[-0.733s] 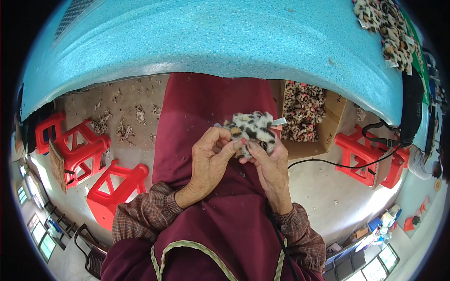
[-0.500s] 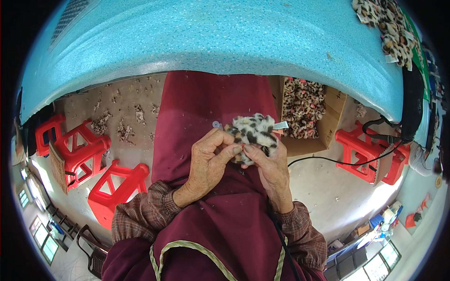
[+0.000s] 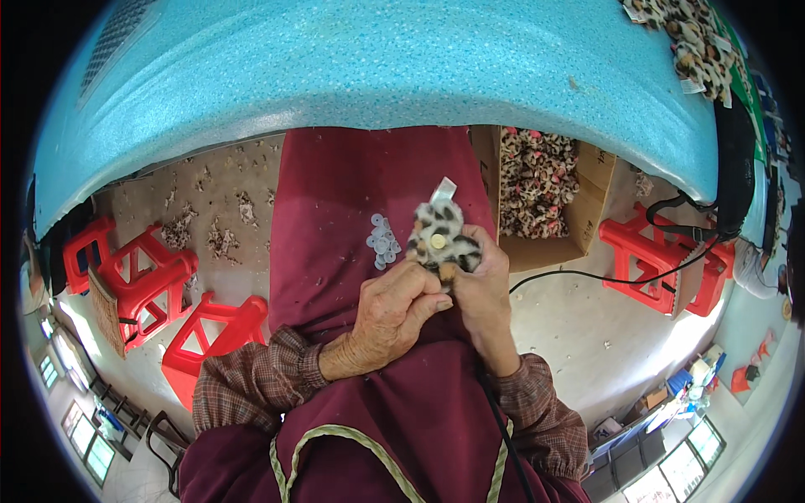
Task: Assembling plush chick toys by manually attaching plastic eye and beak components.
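Note:
A small black, white and tan spotted plush piece (image 3: 446, 225) is held above my lap, with a white label (image 3: 443, 191) sticking up from its far end. A round pale-yellow button-like disc (image 3: 438, 241) shows on its fur. My right hand (image 3: 486, 289) is closed around the piece's right and near sides, the thumb laid against it. My left hand (image 3: 394, 306), its fingers curled and thumb pressed in, grips the near end; exactly what lies under those fingertips is hidden. Just left of the plush, several translucent plastic washers (image 3: 383, 241) lie on the maroon apron (image 3: 335, 201).
A blue speckled tabletop (image 3: 394, 67) curves across the far side. Under its edge, right of my lap, stands a cardboard box (image 3: 593, 189) full of spotted plush pieces. More plush (image 3: 700, 50) lies at the table's far right. Red stools (image 3: 155, 277) and a black cable (image 3: 587, 272) flank me.
The plush piece has turned, so its label points away from me and the yellow disc shows. My left hand has shifted to its near end, uncovering the washers.

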`<state>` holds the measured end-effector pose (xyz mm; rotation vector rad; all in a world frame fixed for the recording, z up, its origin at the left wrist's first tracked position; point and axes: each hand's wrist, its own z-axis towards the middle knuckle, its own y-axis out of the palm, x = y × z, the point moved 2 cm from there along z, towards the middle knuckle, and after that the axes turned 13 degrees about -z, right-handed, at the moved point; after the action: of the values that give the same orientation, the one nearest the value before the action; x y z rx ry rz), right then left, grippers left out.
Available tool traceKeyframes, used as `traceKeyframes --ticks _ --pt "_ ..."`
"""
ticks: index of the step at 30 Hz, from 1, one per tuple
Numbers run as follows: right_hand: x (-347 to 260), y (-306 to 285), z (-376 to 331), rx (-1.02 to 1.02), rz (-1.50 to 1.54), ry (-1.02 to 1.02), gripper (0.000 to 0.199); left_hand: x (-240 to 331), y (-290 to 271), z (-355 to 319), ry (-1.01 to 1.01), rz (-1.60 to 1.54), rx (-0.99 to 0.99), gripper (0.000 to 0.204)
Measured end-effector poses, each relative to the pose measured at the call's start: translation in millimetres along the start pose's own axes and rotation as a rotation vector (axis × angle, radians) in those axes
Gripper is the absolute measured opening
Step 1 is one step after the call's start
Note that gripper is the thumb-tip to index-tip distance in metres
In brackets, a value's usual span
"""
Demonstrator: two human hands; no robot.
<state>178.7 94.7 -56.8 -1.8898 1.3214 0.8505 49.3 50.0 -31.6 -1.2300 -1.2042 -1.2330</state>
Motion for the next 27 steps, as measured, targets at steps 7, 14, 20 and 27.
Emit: traceKeyframes --ticks 7,14,20,27 --pt "-8 -23 0 -0.207 0.416 0.033 0.037 -7 -26 -4 -0.261 -0.221 0.195 0.013" --pt "-30 -34 -7 -0.363 -0.036 -0.105 0.026 29 -41 41 0.029 0.245 -0.21 0.06" --pt "-26 -25 -15 -0.39 0.168 0.0 0.026 11 -29 24 -0.572 -0.35 -0.135 0.048" --pt "-31 -22 -23 -0.372 0.218 -0.115 0.041 -5 -26 6 -0.448 -0.291 0.08 0.027"
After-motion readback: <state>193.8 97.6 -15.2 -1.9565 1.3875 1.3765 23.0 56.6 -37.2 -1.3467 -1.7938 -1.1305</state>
